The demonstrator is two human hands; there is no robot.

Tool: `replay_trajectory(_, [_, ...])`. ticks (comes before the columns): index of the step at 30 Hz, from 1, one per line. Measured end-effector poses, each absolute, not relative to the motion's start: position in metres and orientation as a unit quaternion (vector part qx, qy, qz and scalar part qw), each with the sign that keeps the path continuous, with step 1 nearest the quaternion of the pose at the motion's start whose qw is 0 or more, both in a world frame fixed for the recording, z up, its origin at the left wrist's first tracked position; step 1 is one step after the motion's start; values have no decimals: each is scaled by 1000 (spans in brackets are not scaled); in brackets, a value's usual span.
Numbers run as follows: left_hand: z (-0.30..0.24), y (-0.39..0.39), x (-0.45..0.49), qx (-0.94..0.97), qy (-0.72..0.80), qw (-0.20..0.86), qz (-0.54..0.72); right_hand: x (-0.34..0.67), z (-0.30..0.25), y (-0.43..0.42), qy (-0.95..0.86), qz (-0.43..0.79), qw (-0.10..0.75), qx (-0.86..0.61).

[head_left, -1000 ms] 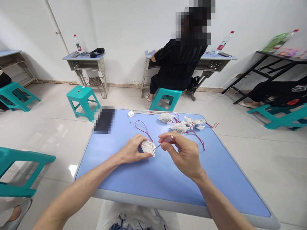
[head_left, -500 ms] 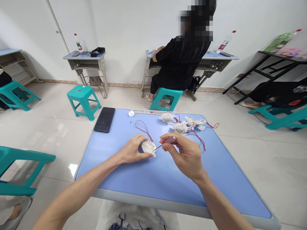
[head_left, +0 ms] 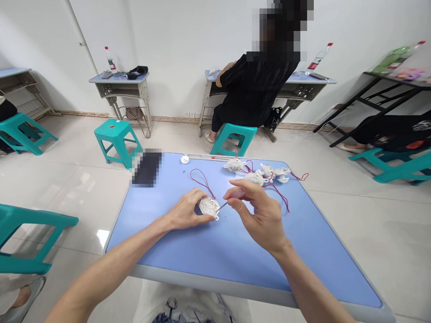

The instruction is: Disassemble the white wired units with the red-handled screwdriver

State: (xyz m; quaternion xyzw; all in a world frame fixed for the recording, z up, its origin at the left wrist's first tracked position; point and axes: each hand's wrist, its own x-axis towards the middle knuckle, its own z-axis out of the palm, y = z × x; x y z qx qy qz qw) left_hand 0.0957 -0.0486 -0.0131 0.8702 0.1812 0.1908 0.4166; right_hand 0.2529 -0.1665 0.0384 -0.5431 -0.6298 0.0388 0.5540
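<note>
The left hand (head_left: pixel 185 211) is closed around a round white plastic housing (head_left: pixel 208 207), with fingers and thumb curled over it. The housing is held just above the blue top of the bench (head_left: pixel 208 285), near its middle. The right hand (head_left: pixel 259 216) is partly closed, pinching the pink handle of a small screwdriver (head_left: pixel 236 194) between thumb and forefinger. The thin metal shaft slants down to the right side of the housing; contact at the tip cannot be confirmed.

A red wire loop (head_left: pixel 203 183) lies on the bench and runs toward the housing. Three further white housings (head_left: pixel 254 178) with red wires lie in a row beyond the right hand, the nearest just beside its fingers. A small white disc (head_left: pixel 184 159) and a phone (head_left: pixel 147 169) lie near the far edge, the phone's face pixelated.

Open blue surface extends from the hands to the near edge and to the right-hand edge, well apart from both hands. No writing on the housings can be read. The red label on the bottle (head_left: pixel 318 57) on the far desk is too small to read.
</note>
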Motion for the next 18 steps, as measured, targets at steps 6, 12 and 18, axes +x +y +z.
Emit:
replay_trajectory(6, [-15,-49,95,875,158,408,207,248,46,-162,-664,12,504,-552])
replay_trajectory(12, [-15,-48,95,872,162,411,209,247,48,-159,-655,7,504,-563])
replay_trajectory(18, [-14,-49,95,873,152,409,218,251,45,-160,-664,16,501,-555])
